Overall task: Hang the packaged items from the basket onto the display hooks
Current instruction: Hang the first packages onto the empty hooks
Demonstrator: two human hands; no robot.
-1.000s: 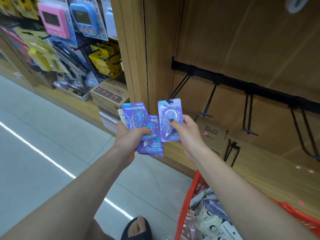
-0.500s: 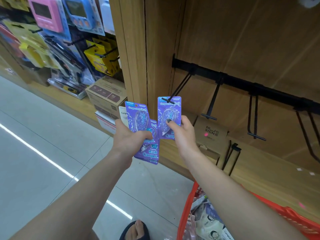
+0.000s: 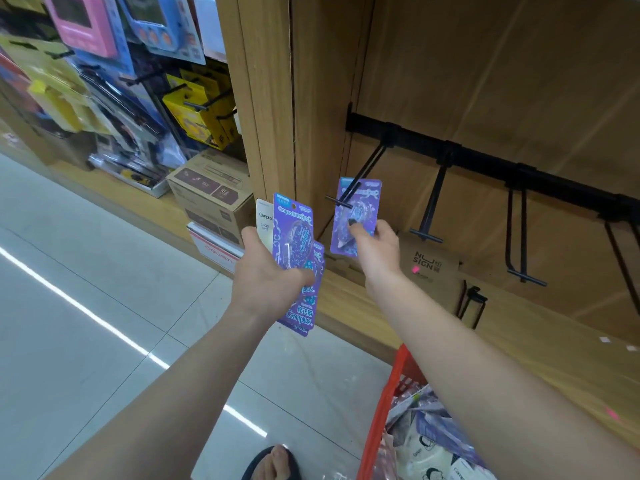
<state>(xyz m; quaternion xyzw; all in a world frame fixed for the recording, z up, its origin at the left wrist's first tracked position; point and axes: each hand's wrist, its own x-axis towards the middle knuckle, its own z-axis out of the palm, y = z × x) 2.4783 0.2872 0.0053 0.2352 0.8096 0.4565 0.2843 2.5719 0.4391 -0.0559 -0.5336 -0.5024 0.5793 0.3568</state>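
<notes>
A single purple packet [image 3: 355, 216] is pinched low down in the right hand [image 3: 375, 249], thumb on the front face and fingers behind, and is held up against the leftmost hook [image 3: 360, 176] of the black rail [image 3: 485, 161]. The hook's crossbar tip is seen over the top of the card, near where the hanging hole would be; whether the hole is already threaded cannot be told. A fan of further packets [image 3: 298, 265] is gripped in the left hand [image 3: 266, 278], thumb pressed across the fronts, with a white card showing behind the purple ones. More packaged goods are seen in the red basket [image 3: 391, 403] at the lower right.

The packet is judged to be light: a thin card backing with a clear plastic bubble over a small item. The card is likely stiff enough to hold its shape yet easily bent if squeezed, and the glossy surface may be slippery. It is best held by the lower half, so that the top edge and its hole are left free for the hook. The bubble should not be crushed. A hold too far down lets the top edge wobble, so aim at the hook tip may be lost. The other hooks [image 3: 429, 202] on the rail are seen bare.
</notes>
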